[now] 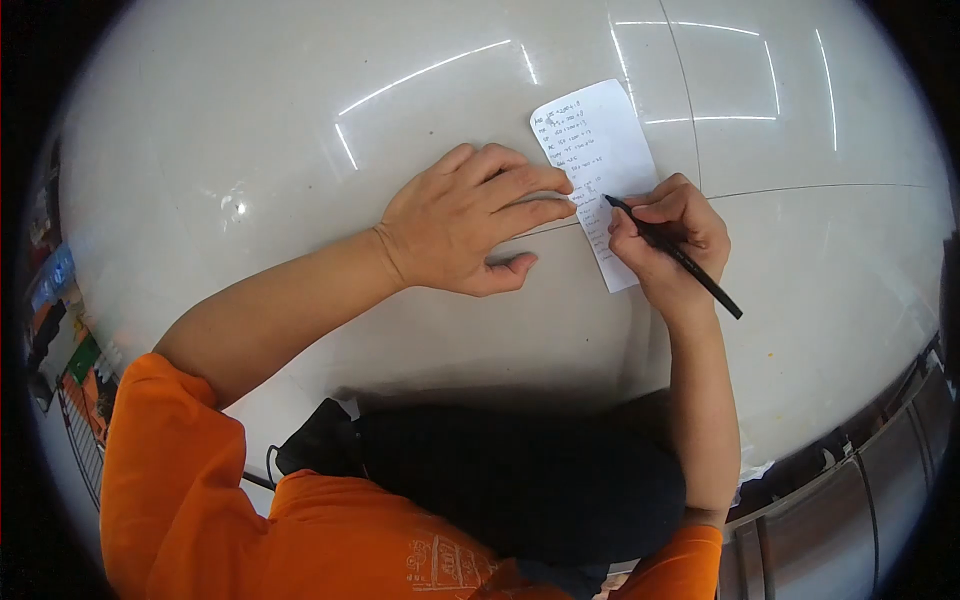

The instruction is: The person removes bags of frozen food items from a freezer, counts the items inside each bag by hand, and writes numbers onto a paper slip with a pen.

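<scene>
A narrow white sheet of paper [630,150] lies slightly tilted on the glossy floor, covered with lines of dark handwriting. My right hand [685,240] grips a black pen [690,262], its tip down on the lower part of the sheet. The lower right of the paper is hidden behind that hand. Palm down, my left hand [470,220] rests on the floor to the left, fingers spread. Two of its fingertips touch the left edge of the paper, and nothing is held in it.
Pale glossy floor tiles [300,160] spread around the paper, with thin joint lines and reflected lights. Dark metal-looking panels [830,520] stand at the lower right. Assorted items and a wire rack [80,430] line the left edge. My dark-clothed leg [520,480] is folded just below.
</scene>
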Tool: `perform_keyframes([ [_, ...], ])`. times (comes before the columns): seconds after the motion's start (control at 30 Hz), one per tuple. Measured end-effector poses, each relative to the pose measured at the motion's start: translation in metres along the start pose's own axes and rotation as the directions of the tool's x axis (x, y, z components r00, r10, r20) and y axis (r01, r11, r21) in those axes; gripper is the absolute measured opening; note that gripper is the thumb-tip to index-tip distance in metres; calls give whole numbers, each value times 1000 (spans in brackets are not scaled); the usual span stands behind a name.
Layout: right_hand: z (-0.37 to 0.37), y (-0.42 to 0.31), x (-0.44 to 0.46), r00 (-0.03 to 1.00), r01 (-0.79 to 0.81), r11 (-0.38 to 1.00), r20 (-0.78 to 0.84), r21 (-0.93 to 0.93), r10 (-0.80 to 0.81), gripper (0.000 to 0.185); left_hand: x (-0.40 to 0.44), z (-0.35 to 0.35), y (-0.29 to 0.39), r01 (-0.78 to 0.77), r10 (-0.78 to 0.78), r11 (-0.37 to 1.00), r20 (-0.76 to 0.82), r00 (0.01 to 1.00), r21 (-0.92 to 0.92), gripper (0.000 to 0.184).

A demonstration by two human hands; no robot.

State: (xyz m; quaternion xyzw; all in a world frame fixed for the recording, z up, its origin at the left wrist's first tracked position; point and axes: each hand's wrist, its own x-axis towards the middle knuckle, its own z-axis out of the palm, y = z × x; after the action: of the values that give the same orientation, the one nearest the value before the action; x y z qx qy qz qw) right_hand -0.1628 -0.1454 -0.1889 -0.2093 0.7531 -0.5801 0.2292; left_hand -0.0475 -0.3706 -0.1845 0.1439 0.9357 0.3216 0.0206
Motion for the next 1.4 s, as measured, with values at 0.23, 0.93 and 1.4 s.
perform_keyframes([
  [0.23,-1,3,-3,1000,4,997,-2,83,-3,24,0,1,-1,-2,2,1000,-4,1000,4,56],
  [0.93,-96,-153,-130,920,-308,780,-380,-544,98,40,-2,-12,2,-105,101,990,-51,994,-94,56],
  [1.4,3,-146,-712,3,-851,515,-980,103,201,48,53,54,115,-347,190,883,-436,880,-316,75],
])
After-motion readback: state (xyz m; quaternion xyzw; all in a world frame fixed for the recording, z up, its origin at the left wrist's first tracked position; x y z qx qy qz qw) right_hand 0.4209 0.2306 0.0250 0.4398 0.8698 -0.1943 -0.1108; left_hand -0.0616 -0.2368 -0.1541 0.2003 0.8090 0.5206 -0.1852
